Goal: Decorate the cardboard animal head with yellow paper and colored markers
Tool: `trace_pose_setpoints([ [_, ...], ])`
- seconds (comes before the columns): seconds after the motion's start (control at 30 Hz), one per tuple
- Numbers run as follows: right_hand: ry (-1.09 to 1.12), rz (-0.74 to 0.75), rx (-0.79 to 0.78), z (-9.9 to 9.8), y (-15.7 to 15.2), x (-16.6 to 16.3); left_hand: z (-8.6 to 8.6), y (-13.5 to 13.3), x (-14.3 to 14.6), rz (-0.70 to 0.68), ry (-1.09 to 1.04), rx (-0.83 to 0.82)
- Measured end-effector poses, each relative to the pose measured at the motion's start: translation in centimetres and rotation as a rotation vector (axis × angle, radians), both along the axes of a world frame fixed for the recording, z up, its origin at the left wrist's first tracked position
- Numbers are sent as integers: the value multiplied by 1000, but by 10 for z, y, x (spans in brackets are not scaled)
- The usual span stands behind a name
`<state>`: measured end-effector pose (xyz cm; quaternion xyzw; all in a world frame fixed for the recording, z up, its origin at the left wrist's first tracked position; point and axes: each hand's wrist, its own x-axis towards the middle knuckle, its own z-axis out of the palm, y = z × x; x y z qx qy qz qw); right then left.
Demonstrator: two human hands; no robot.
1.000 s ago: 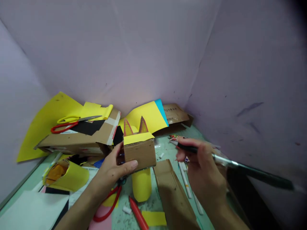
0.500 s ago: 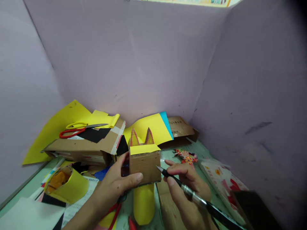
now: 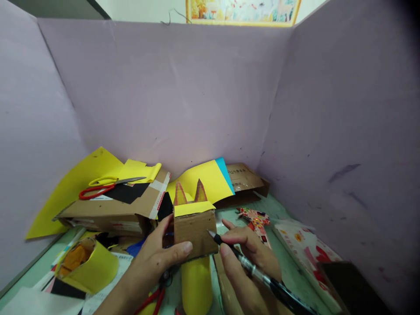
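A small brown cardboard box (image 3: 193,229) with a yellow paper strip on its upper edge and two pointed, red-edged ears (image 3: 200,191) stands over a yellow paper tube (image 3: 197,286). My left hand (image 3: 160,251) grips the box from its left side, thumb across the front face. Between the fingers of my right hand (image 3: 247,262) is a black pen (image 3: 252,271), its tip at the right part of the box's front. Whether the tip touches the cardboard I cannot tell. No drawn mark is visible on that face.
Red-and-yellow scissors (image 3: 98,188) lie on a cardboard carton (image 3: 111,210) at the left. A yellow-wrapped roll (image 3: 95,267) rests nearer. Red-handled scissors (image 3: 157,297) are below my left hand. Patterned paper (image 3: 257,221) and a white-red package (image 3: 308,258) lie right. Panels (image 3: 164,96) enclose the table.
The view has tilted up, showing more wall above the panel. My right hand, with the pen, and the box keep nearly the same position relative to each other.
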<state>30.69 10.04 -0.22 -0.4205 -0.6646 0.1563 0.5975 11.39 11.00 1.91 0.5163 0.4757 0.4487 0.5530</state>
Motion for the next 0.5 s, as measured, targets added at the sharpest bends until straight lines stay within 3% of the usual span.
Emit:
trace_pose_setpoints([
  [0.5, 122, 17, -69, 6, -1, -10, 2, -1, 4, 66, 4, 1],
])
